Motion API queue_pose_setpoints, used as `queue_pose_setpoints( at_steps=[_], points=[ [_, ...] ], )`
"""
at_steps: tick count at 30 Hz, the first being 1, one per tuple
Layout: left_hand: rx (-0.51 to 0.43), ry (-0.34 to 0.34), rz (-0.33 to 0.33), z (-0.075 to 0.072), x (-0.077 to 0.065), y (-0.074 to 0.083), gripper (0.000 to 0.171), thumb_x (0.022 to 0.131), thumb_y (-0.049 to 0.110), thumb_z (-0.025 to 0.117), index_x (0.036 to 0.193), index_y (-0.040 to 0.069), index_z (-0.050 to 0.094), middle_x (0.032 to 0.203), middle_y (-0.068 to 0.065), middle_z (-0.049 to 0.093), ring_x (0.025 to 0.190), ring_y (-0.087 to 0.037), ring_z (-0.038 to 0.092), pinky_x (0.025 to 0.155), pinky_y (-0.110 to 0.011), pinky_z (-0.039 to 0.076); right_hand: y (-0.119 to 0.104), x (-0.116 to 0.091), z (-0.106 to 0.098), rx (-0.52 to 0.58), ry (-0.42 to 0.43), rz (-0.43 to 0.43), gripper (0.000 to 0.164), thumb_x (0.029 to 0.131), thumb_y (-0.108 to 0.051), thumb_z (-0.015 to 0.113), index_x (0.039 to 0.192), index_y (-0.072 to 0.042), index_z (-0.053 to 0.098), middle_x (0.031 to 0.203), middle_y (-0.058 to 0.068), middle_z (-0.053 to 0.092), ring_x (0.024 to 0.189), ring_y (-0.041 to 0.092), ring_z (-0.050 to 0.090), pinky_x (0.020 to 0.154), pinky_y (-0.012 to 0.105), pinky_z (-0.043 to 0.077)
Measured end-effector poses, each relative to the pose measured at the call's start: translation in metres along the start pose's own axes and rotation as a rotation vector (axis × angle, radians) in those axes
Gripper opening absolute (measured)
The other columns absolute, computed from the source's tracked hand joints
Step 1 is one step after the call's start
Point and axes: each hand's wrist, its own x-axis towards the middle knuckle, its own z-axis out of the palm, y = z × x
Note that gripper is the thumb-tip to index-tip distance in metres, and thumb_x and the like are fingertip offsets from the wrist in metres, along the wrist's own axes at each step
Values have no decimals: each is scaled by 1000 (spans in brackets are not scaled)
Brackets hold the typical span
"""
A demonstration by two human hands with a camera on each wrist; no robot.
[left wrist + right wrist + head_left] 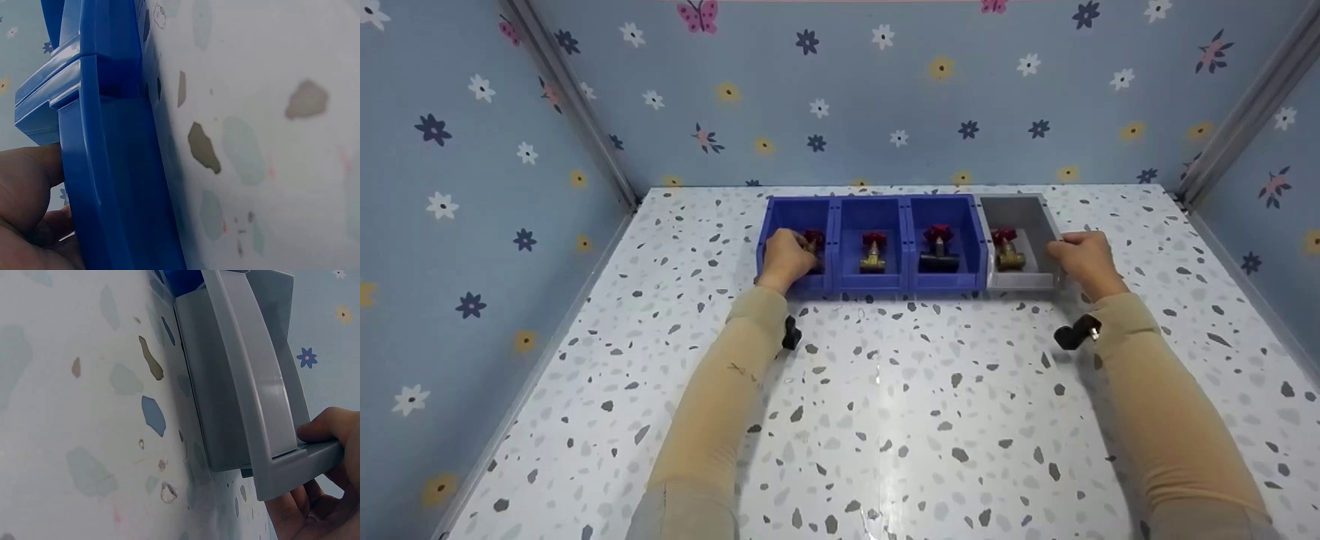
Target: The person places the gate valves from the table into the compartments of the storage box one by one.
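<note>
Three blue bins (872,282) and one grey bin (1020,281) stand joined in a row. My left hand (787,259) reaches into the leftmost blue bin, its curled fingers on a red-handled valve (814,238) that they partly cover. In the left wrist view, thumb and fingers (25,188) go down behind the bin's blue front lip (84,169), which hides the valve. At the other end, my right hand (1086,259) grips the grey bin's right side wall. The right wrist view shows the thumb (320,427) on top and the other fingers underneath.
Red-handled valves lie in the other bins: a brass one (873,259), a dark one (939,259) and another brass one (1009,259) in the grey bin. The speckled tabletop (900,405) meets a flowered back wall (847,97) and side walls.
</note>
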Motion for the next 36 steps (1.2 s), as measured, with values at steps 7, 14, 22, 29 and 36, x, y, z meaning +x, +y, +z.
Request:
queue_pose_setpoints(
  at_steps=[7, 14, 22, 29, 36],
  points=[
    [8, 21, 11, -3, -6, 2, 16, 98, 10, 73, 88, -1, 72, 92, -12, 69, 86, -27, 59, 87, -45, 56, 1, -2, 3, -9, 17, -60, 58, 106, -23, 54, 157, 5, 52, 159, 29, 54, 145, 40, 55, 123, 53, 45],
    [11, 33, 8, -5, -7, 3, 16, 99, 12, 73, 91, -2, 72, 95, -12, 69, 89, -28, 60, 90, -47, 57, 0, -1, 3, -9, 22, -35, 59, 106, -24, 55, 157, 4, 53, 159, 28, 55, 143, 37, 55, 123, 52, 45],
    [64, 46, 35, -5, -8, 2, 26, 103, 15, 68, 100, -7, 80, 108, -22, 80, 94, -32, 69, 94, -50, 61, 0, 0, 0, 12, 0, -14, 61, 107, -23, 56, 161, 3, 46, 164, 28, 49, 152, 41, 50, 128, 54, 40],
    [86, 38, 25, -5, -8, 1, 32, 105, 14, 67, 74, 4, 67, 74, -6, 66, 72, -23, 54, 69, -39, 49, 0, -1, 0, 4, -9, 10, 62, 108, -25, 56, 163, 2, 44, 166, 27, 47, 154, 43, 47, 129, 58, 37],
    [69, 27, 24, -8, -9, 2, 38, 105, 11, 64, 69, 11, 52, 66, 0, 48, 69, -22, 46, 68, -37, 40, 2, 0, 1, -23, 8, -35, 60, 107, -26, 54, 159, 3, 51, 160, 28, 53, 145, 38, 55, 122, 52, 45]
  ],
)
